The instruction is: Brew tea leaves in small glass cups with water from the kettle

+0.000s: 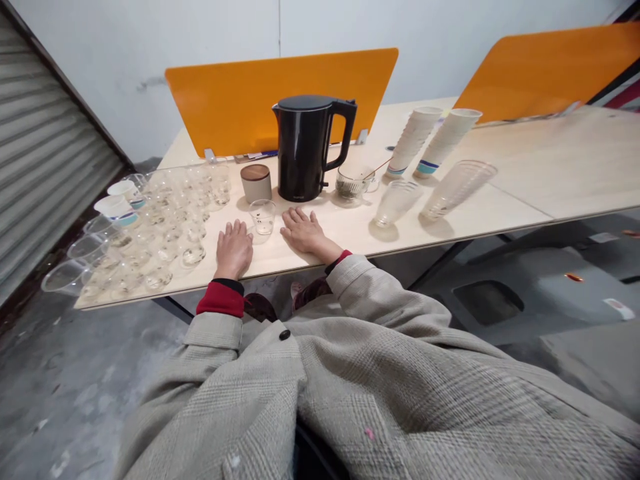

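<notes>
My left hand (235,249) lies flat on the pale table, fingers stretched forward and holding nothing. Also palm down, my right hand (303,232) rests farther right with its fingers apart. Between them stands a clear plastic cup (263,217) with a few dark specks showing in it. Behind the cup is a black electric kettle (302,150), its handle turned to the right. A grey canister (257,185) with a wooden lid sits left of the kettle. To its right, a ribbed glass cup (351,185) holds dark leafy bits and a thin stick.
Many clear cups (165,230) and a few paper cups (116,208) crowd the table's left end. Two paper cup stacks (414,140) and clear cup stacks (457,190) stand at right. An orange divider (225,100) rises behind the kettle. Grey chairs (540,293) are beyond the front edge.
</notes>
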Motion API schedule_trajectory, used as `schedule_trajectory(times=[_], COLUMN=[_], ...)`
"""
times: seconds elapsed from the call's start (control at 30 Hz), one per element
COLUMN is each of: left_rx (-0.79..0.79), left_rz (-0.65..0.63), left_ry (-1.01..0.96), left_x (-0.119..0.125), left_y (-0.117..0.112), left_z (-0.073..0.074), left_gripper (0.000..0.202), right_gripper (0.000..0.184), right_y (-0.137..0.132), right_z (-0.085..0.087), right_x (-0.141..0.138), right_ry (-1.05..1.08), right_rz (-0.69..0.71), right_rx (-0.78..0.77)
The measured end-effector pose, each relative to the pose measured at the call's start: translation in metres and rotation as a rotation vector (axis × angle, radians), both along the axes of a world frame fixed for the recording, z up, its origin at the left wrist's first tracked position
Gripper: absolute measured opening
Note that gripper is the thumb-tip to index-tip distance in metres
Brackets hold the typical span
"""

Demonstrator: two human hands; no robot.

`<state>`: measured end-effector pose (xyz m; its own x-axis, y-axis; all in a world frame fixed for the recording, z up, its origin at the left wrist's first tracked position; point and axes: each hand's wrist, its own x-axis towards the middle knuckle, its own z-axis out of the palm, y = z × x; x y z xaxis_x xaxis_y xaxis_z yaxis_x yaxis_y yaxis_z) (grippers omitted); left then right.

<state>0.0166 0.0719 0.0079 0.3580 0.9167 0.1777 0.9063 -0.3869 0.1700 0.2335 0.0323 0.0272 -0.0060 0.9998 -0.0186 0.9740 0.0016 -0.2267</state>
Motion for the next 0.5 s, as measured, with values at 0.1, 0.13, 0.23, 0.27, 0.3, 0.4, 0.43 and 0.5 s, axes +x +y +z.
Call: schedule_trajectory(times=[0.1,0.13,0.23,0.27,0.3,0.4,0.43,0.5], left_rx=[0.000,0.000,-0.008,-0.009,-0.009,-0.004,-0.002,0.005], left_rz=[0.003,0.004,0.008,0.011,0.014,0.017,0.015,0.004], left_ry=[0.011,0.016,0.033,0.036,0.035,0.022,0.015,-0.004], left_x=[0.001,0.001,0.001,0.001,0.001,0.001,0.001,0.001], left_y=[0.000,0.000,0.000,0.000,0.000,0.000,0.000,0.001], left_z=[0.001,0.002,0.002,0.002,0.002,0.001,0.001,0.000], left_gripper=[0.067,0.066,0.066,0.066,0.066,0.065,0.066,0.066], right_gripper=[0.068,0.067,0.066,0.066,0.066,0.065,0.065,0.064], right_y=[0.001,0.002,0.002,0.002,0.002,-0.001,-0.004,-0.009], right_z=[-0.001,-0.002,-0.006,-0.007,-0.008,0.001,0.009,0.030], right_x=[0.000,0.000,0.000,0.001,0.003,0.022,0.033,0.062], right_ry=[0.003,0.004,0.016,0.028,0.046,0.130,0.155,0.173], right_rz=[-0.001,-0.002,0.002,0.010,0.010,-0.069,-0.120,-0.236], right_rx=[0.004,0.007,0.040,0.061,0.088,0.229,0.297,0.445])
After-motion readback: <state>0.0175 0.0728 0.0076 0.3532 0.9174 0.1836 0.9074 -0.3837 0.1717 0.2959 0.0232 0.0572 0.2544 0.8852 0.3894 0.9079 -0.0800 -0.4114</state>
